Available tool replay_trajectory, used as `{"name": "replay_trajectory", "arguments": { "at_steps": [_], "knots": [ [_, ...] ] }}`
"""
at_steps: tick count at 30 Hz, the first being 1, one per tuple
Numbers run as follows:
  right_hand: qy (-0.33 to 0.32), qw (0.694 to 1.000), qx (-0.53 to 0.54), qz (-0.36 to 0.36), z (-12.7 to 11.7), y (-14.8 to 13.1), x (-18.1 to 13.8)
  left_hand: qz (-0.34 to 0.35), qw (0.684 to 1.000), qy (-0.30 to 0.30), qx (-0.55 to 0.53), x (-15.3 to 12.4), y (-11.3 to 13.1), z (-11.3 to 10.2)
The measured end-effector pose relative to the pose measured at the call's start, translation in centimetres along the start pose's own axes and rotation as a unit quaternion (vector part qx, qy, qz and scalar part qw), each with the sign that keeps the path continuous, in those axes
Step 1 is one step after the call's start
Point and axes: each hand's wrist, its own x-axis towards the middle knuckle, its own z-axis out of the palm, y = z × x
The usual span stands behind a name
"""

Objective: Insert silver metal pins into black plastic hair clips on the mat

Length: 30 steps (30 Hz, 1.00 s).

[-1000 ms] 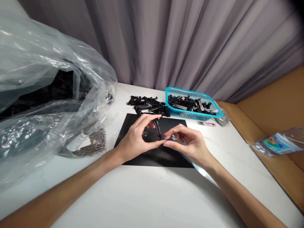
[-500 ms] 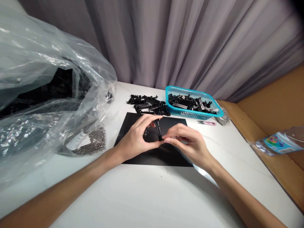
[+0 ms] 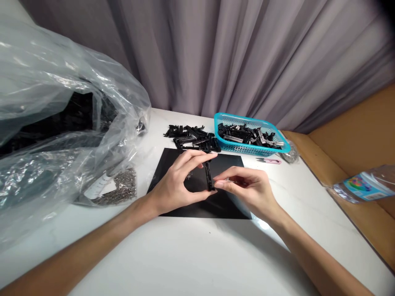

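Between thumb and fingers, my left hand (image 3: 182, 179) grips a narrow black plastic part (image 3: 208, 174) by its two ends, holding it nearly upright above a black mat (image 3: 228, 205). My right hand (image 3: 247, 183) is pinched close to the part's lower end. Small shiny metal pieces (image 3: 227, 180) show in its curled fingers, too small to name exactly. A few similar tiny metal pieces (image 3: 189, 175) lie on the mat behind my left hand.
Black parts (image 3: 194, 137) are heaped behind the mat, beside a blue basket (image 3: 253, 149) of more. Pink-handled thread snips (image 3: 269, 160) lie at right, near a cardboard box (image 3: 348, 135). At left are a large clear bag (image 3: 117, 74) and a bag of metal pieces (image 3: 120, 187).
The black part has shifted slightly down and right and stands more upright. My right fingertips have moved slightly, staying near its lower end.
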Motion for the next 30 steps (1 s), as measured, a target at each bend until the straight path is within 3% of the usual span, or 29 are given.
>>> {"name": "replay_trajectory", "arguments": {
  "at_steps": [6,12,22,30],
  "knots": [
    [-0.022,0.998,-0.047,-0.029,-0.06,-0.4,-0.03,0.045,0.997,0.028,0.052,0.26,0.3,-0.51],
    [-0.013,0.99,-0.094,-0.106,0.21,-0.79,-0.26,0.062,0.995,0.027,0.069,0.27,0.5,-0.79],
    [-0.04,0.984,-0.111,-0.134,0.17,-0.97,-0.29,0.083,0.993,0.028,0.075,0.37,0.58,-0.97],
    [-0.07,0.934,-0.256,-0.239,-0.51,-0.66,-0.39,0.081,0.993,0.018,0.082,0.33,0.47,-0.96]
  ]
}}
